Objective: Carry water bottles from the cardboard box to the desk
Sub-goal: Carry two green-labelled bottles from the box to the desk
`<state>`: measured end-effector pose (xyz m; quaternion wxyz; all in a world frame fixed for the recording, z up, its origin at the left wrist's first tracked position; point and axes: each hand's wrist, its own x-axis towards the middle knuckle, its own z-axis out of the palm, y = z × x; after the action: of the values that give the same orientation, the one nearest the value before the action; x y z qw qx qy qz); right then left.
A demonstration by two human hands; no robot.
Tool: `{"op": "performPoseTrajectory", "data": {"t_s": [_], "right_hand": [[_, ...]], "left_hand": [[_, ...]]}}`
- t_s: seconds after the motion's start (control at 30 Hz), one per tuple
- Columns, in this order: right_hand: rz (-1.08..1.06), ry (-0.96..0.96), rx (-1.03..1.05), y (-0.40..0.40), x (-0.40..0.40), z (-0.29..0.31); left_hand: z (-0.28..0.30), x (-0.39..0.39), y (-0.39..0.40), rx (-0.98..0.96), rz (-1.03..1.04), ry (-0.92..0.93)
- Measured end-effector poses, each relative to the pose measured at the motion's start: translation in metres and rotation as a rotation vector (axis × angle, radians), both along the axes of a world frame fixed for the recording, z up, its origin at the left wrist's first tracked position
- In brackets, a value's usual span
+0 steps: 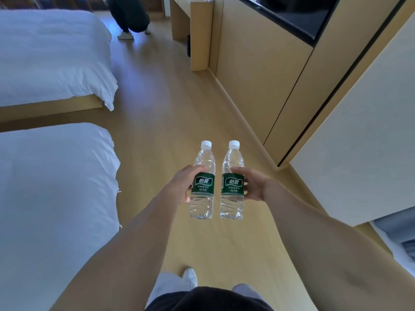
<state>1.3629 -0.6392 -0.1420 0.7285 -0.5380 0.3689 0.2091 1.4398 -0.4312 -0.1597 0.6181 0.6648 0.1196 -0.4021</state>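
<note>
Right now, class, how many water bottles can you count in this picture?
2. The left bottle is upright in the left hand; the right bottle is upright in the right hand. The two stand side by side, apart. No others show.

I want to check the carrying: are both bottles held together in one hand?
No, the left hand grips the left bottle and the right hand grips the right bottle, one each.

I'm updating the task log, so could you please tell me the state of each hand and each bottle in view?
left hand: grips the left bottle at its label.
right hand: grips the right bottle at its label.
left bottle: upright, capped, carried above the floor.
right bottle: upright, capped, carried beside the left bottle, a narrow gap between them.
</note>
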Motion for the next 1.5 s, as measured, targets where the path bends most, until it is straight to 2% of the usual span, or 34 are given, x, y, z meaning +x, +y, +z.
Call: {"op": "performPoseTrajectory", "data": {"t_s": [0.27,0.6,0.8,1.23,1.5], "right_hand": [[0.061,0.0,0.01,-0.006,0.124,0.001],[0.189,0.009,0.032,-0.053,0.303,-0.031],[0.249,0.022,0.07,-0.093,0.416,-0.029],[0.29,0.044,0.05,-0.136,0.59,-0.029],[0.266,0.025,0.013,-0.128,0.724,-0.036]], "left_hand": [[-0.001,0.112,-0.009,-0.027,0.038,0.002],[-0.014,0.268,-0.049,-0.035,0.168,0.011],[-0.014,0.368,-0.086,0.042,0.263,0.036],[-0.015,0.536,-0.126,-0.002,0.277,0.029],[-0.03,0.676,-0.128,-0.01,0.239,0.03]]}}
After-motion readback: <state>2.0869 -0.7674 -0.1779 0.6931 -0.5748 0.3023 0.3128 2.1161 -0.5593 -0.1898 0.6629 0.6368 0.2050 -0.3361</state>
